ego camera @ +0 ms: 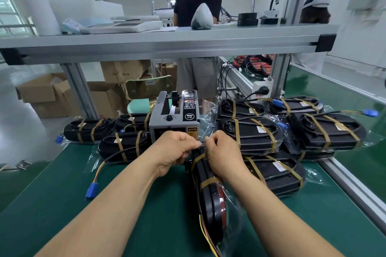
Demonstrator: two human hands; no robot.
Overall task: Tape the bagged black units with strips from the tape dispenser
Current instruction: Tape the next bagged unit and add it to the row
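We are working over the green mat (62, 194), with taped units (257, 133) piling up on either side of our fingers. Just beyond the fingertips (196, 143) the tape dispenser (174, 119) is sitting (its mouth hidden behind our knuckles). Directly below them one bagged black unit (208, 190) is standing on edge, wearing two brown strips. Our left hand (173, 150) and right hand (223, 152) are curling in, pinching the loose film at its far end; whether a strip lies between them, we cannot tell. We are judging that a slackening pinch could let the unit topple, or bunched film could crease under the tape.
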